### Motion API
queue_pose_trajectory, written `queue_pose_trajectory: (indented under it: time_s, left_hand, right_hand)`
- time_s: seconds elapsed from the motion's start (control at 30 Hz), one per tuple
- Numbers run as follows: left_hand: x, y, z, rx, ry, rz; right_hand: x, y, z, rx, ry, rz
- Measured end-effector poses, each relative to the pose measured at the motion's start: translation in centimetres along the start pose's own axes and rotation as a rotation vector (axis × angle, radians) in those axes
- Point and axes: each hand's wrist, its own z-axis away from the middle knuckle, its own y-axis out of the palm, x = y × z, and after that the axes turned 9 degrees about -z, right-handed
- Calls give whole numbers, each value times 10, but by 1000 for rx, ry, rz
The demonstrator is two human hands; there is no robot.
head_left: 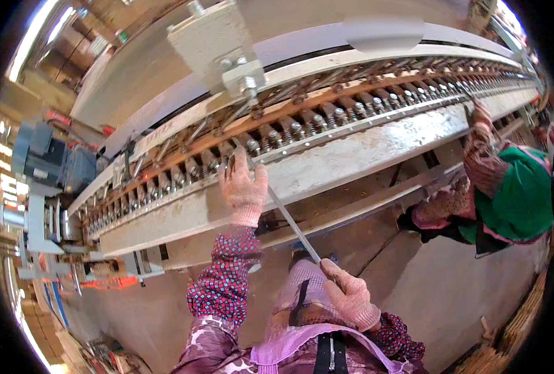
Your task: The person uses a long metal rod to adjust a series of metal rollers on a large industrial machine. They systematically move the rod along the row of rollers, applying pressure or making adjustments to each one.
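A long machine bed carries a row of coil springs and bolts (297,129) along a steel rail. My left hand (244,190), in a pale pink knit glove, reaches over the bed's front beam to these springs. Below it, my right hand (351,296), gloved alike, is closed around the lower end of a slim metal bar (295,229). The bar slants up to my left hand, passing under the thumb and coming out beside the index finger. Its upper tip lies among the springs, partly hidden by the fingers.
A co-worker in a green garment (516,193) bends over the bed at right, one hand (481,115) on a thin tool at the springs. A metal bracket (217,50) rises above the bed. A blue-grey motor (59,159) stands at the left end; stacked wood (526,318) lies at lower right.
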Motion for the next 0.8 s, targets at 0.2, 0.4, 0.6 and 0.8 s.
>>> queue_pose_trajectory:
  time_s: [0.2,0.4,0.6,0.8]
  left_hand:
    - [21,9,2,-20,-37,-45]
    - [30,18,-23,-26,-45,-71]
    - [43,34,-38,-87,-24,-17]
    - [46,47,-35,-203,-29,67]
  right_hand:
    - [7,3,-14,39,-12,99]
    - [7,16,-35,12,-66,103]
    - [12,26,-54,-9,-56,162]
    - [34,31,-53,9,-5,441]
